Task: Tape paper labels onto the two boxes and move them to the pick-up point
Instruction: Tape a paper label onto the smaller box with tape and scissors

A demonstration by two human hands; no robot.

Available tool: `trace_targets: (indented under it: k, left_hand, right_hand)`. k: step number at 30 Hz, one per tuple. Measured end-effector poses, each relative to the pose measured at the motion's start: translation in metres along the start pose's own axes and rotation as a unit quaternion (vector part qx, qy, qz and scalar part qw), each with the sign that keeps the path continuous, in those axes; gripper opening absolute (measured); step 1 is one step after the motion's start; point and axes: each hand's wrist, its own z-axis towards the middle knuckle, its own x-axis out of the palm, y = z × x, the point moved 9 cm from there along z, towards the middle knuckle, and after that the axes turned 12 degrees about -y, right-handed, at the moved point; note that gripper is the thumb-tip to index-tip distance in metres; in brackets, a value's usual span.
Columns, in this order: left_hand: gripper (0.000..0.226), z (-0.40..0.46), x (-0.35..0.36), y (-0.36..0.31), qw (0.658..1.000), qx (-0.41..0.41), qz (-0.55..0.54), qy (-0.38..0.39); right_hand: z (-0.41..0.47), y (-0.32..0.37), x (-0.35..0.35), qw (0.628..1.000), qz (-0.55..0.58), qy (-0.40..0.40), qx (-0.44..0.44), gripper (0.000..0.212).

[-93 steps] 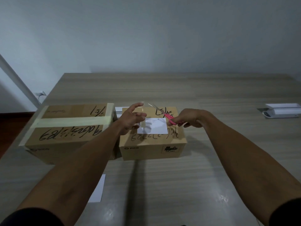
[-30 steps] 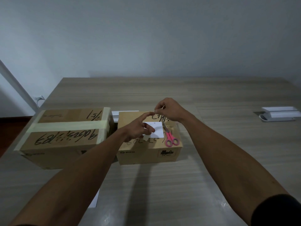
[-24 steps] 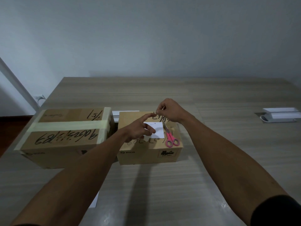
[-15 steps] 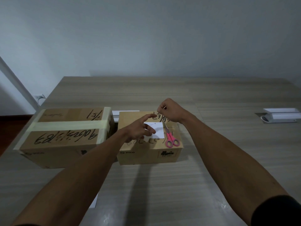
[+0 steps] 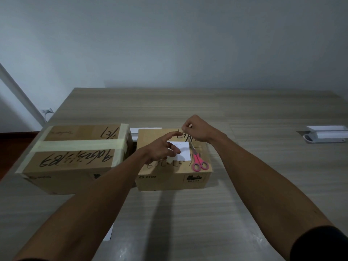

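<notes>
The small box (image 5: 174, 162) sits in the middle of the frame on the desk (image 5: 188, 213), and the big box (image 5: 75, 157) is just beside it, on the left. The white paper label (image 5: 183, 153) lies flat on top of the small box.

The label is thin and light, so it will likely slide or lift if you let go. Keep it pinned flat. The clear tape is hard to see here; I think it is sticky and floppy, so hold it by its ends and keep it tight. The boxes look stiff. When you carry one, take it by the two short sides.

Your left hand (image 5: 162, 148) is spread out. Its lower fingers rest on the label and its first finger points up toward the other hand. Your right hand (image 5: 195, 129) is curled tight and seems to pinch something thin, likely one end of the tape, just above the label. I cannot tell for sure.

The pink scissors (image 5: 198, 161) lie on the small box, just right of the label. Mind them when you lift it.
</notes>
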Motion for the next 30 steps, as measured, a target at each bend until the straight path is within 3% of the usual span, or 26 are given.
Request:
trace_targets:
  k: [9,13,16,18,22,27,30]
  left_hand:
    - [0.074,0.0,0.0,0.001,1.0,-0.01,-0.002,-0.004]
    - [0.073,-0.001,-0.001,0.003,1.0,-0.026,-0.003,-0.007]
    - [0.077,-0.003,-0.008,0.012,0.994,-0.079,-0.054,-0.058]
    - [0.076,-0.003,-0.017,0.024,0.973,-0.131,-0.151,-0.111]
    - [0.055,-0.003,-0.028,0.038,0.895,-0.197,-0.366,-0.164]
    - [0.035,-0.012,-0.029,0.042,0.85,-0.22,-0.447,-0.171]
    - [0.034,-0.024,-0.031,0.04,0.855,-0.222,-0.439,-0.167]
  right_hand:
    - [0.0,-0.001,0.004,0.999,-0.017,0.03,0.005,0.02]
    - [-0.001,0.004,0.005,1.0,-0.009,0.02,0.001,0.029]
    - [0.0,0.012,-0.001,1.0,0.023,-0.019,-0.002,0.047]
    - [0.001,0.018,-0.001,0.999,0.037,-0.024,-0.008,0.052]
    - [0.0,0.022,0.002,0.998,0.039,-0.04,0.008,0.046]
    - [-0.01,0.031,0.023,0.989,0.116,-0.044,0.085,0.027]
    - [-0.016,0.035,0.04,0.982,0.145,-0.04,0.114,0.018]
